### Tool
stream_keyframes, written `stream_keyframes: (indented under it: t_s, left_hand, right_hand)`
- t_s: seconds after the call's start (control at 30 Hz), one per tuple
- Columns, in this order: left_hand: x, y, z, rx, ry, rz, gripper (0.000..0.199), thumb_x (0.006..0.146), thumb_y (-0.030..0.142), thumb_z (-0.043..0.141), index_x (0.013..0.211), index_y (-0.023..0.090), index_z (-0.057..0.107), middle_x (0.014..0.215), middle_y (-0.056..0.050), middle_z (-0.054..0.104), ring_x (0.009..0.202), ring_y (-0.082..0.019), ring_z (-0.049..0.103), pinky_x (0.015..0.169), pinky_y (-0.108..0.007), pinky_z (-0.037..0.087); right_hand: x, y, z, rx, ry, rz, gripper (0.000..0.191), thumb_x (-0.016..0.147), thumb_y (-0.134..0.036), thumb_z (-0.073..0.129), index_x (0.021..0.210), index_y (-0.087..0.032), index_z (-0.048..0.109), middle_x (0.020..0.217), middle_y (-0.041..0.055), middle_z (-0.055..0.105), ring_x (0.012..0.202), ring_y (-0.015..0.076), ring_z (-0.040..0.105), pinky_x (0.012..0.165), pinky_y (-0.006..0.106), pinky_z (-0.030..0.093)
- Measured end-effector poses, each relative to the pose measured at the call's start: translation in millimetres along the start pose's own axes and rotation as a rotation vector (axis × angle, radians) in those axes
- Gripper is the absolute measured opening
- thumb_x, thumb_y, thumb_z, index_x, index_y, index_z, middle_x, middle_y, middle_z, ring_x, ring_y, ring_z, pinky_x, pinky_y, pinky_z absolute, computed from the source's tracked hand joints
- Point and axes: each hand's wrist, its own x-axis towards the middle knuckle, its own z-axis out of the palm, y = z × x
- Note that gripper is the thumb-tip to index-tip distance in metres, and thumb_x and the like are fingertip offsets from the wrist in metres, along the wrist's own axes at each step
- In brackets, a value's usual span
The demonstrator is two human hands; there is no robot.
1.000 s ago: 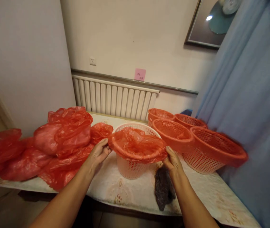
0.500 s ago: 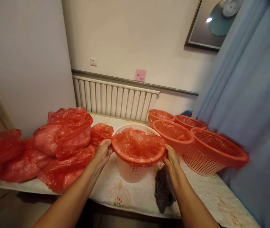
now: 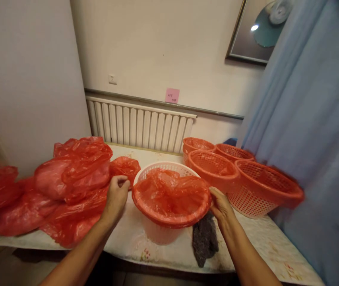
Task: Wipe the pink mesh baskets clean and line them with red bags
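A white perforated basket (image 3: 160, 234) stands near the table's front edge. A red plastic bag (image 3: 172, 198) is folded over its front rim and sags inside; the back rim is bare. My left hand (image 3: 117, 198) is off the basket, to its left, with fingers curled together; whether anything is in them is too small to tell. At the right side of the rim, my right hand (image 3: 220, 202) pinches the edge of the red bag. A dark crumpled cloth (image 3: 205, 240) lies just right of the basket.
Several baskets lined with red bags (image 3: 257, 190) stand at the right by a blue curtain (image 3: 315, 131). A heap of red plastic bags (image 3: 74, 182) covers the table's left. Behind the floral-covered table (image 3: 133, 250) are a radiator (image 3: 139, 123) and a wall.
My left hand has let go of the rim and moved left. The basket has come a little nearer, with the bag's front edge lower. My right hand remains at the rim.
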Motion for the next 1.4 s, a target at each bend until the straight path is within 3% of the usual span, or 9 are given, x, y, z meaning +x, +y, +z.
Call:
stream_keyframes:
  t_s: [0.1,0.23,0.4,0.5,0.57,0.77,1.03,1.3,1.4]
  left_hand:
    - [22,27,20.2,0.271,-0.121,0.231,0.019,0.076,0.022,0.055,0.095,0.021,0.057,0.108,-0.005,0.061,0.110,-0.024,0.054,0.100,-0.041,0.040]
    - [45,41,67.1,0.579,-0.591,0.384,0.025,0.078,0.021,0.056,0.103,0.018,0.063,0.107,-0.006,0.069,0.101,-0.022,0.063,0.094,-0.036,0.047]
    - [65,29,115.9,0.921,-1.019,0.449,0.045,0.075,0.015,0.068,0.119,0.018,0.059,0.130,-0.009,0.061,0.122,-0.025,0.053,0.106,-0.038,0.038]
    - [73,21,134.2,1.098,-1.159,0.419,0.039,0.084,0.025,0.065,0.121,0.017,0.057,0.131,-0.011,0.057,0.120,-0.027,0.054,0.102,-0.049,0.042]
    - [75,18,143.7,1.183,-1.219,0.385,0.036,0.089,0.031,0.060,0.122,0.017,0.056,0.128,-0.010,0.057,0.112,-0.025,0.058,0.094,-0.050,0.048]
    - [74,11,159.5,1.254,-1.280,0.264,0.034,0.091,0.033,0.057,0.120,0.017,0.056,0.121,-0.009,0.060,0.103,-0.022,0.061,0.086,-0.044,0.053]
    - [89,13,149.2,1.127,-1.304,0.006,0.031,0.090,0.034,0.058,0.115,0.015,0.059,0.115,-0.007,0.062,0.097,-0.022,0.063,0.081,-0.041,0.055]
    - [116,22,145.9,0.849,-1.078,0.043,0.024,0.094,0.035,0.052,0.100,0.013,0.060,0.082,0.000,0.063,0.062,-0.010,0.059,0.057,-0.026,0.052]
    - [128,21,153.6,0.831,-1.030,0.066,0.025,0.092,0.035,0.054,0.103,0.013,0.061,0.091,-0.003,0.065,0.071,-0.013,0.063,0.063,-0.029,0.054]
  right_hand:
    - [2,-5,3,0.015,-0.016,0.010,0.021,0.054,-0.025,0.082,0.067,-0.020,0.066,0.067,-0.0022,0.069,0.060,0.0138,0.061,0.060,0.025,0.053]
    - [4,-6,8,0.038,-0.032,0.021,0.023,0.055,-0.027,0.083,0.068,-0.020,0.066,0.069,-0.0019,0.070,0.062,0.0147,0.063,0.063,0.026,0.053]
    - [4,-5,11,0.055,-0.030,0.023,0.028,0.055,-0.029,0.086,0.074,-0.020,0.067,0.073,-0.0011,0.072,0.064,0.0156,0.066,0.064,0.026,0.053]
    - [3,-5,14,0.058,-0.027,0.018,0.032,0.055,-0.030,0.086,0.080,-0.019,0.069,0.076,-0.0003,0.073,0.066,0.0162,0.067,0.066,0.027,0.053]
    - [3,-4,13,0.054,-0.035,0.019,0.032,0.056,-0.030,0.086,0.082,-0.019,0.070,0.077,0.0000,0.074,0.067,0.0162,0.068,0.067,0.027,0.052]
    - [2,-3,10,0.034,-0.097,0.018,0.028,0.066,-0.037,0.081,0.085,-0.020,0.070,0.083,0.0019,0.074,0.073,0.0183,0.069,0.069,0.028,0.052]
    - [1,-5,9,0.062,-0.146,0.051,0.031,0.066,-0.037,0.081,0.090,-0.021,0.070,0.085,0.0025,0.074,0.072,0.0184,0.069,0.068,0.029,0.052]
    - [13,7,11,0.161,-0.168,0.056,0.030,0.067,-0.037,0.081,0.090,-0.021,0.069,0.085,0.0034,0.073,0.075,0.0188,0.068,0.073,0.031,0.053]
    - [19,11,11,0.194,-0.180,0.063,0.029,0.069,-0.038,0.080,0.090,-0.021,0.069,0.086,0.0036,0.073,0.075,0.0193,0.068,0.072,0.032,0.053]
